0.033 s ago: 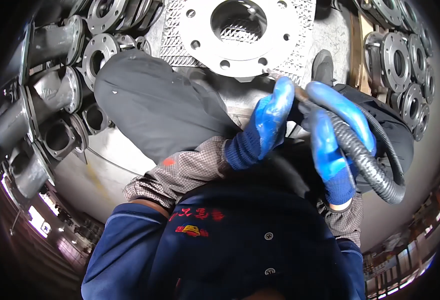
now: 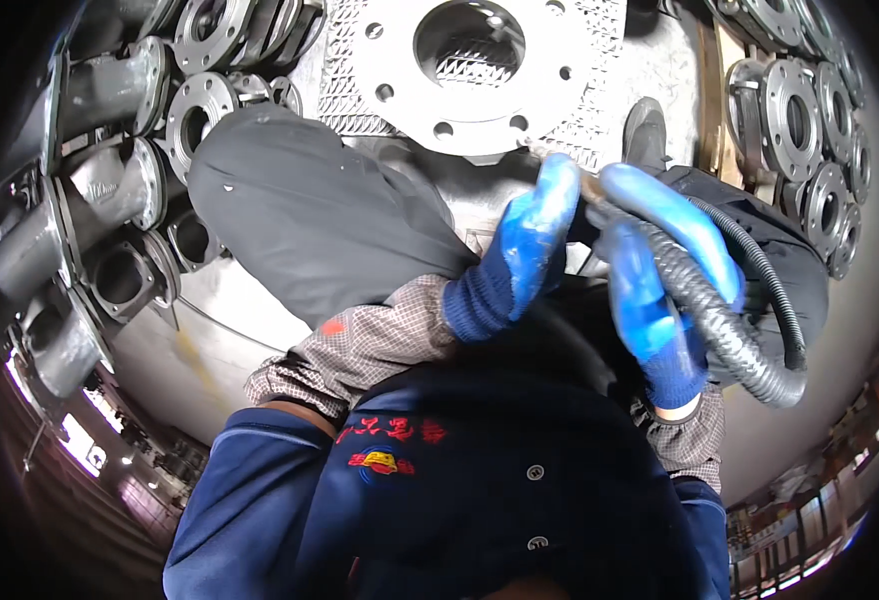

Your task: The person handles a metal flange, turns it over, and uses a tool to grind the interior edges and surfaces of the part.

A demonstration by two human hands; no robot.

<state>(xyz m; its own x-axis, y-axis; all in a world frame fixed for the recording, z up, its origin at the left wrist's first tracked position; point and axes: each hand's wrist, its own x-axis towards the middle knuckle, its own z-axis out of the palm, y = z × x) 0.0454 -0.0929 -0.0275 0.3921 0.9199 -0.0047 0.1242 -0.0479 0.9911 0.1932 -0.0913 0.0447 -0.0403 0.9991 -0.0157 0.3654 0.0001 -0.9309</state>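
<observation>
A pale round metal flange (image 2: 470,125) with bolt holes and a large centre opening lies in front of me. Both my hands wear blue coated gloves. My left hand (image 2: 537,225) is closed around the front of a slim handheld tool (image 2: 590,188), mostly hidden by the fingers. Its narrow tip meets or nearly meets the flange's near edge, beside a bolt hole; contact cannot be made out. Further back, my right hand (image 2: 670,260) grips the same tool where a thick black ribbed hose (image 2: 730,335) joins it. The hose loops off to the right.
Under the flange is a patterned metal grating (image 2: 355,105). Grey flanged pipe fittings (image 2: 120,185) crowd the left side, and several flanges (image 2: 790,120) stand stacked at the right. My knees (image 2: 260,170) flank the work, with a shoe (image 2: 646,130) near the grating.
Both hands and the tool have shifted very slightly left, and the flange sits a little further left in the picture. The grip looks the same.
</observation>
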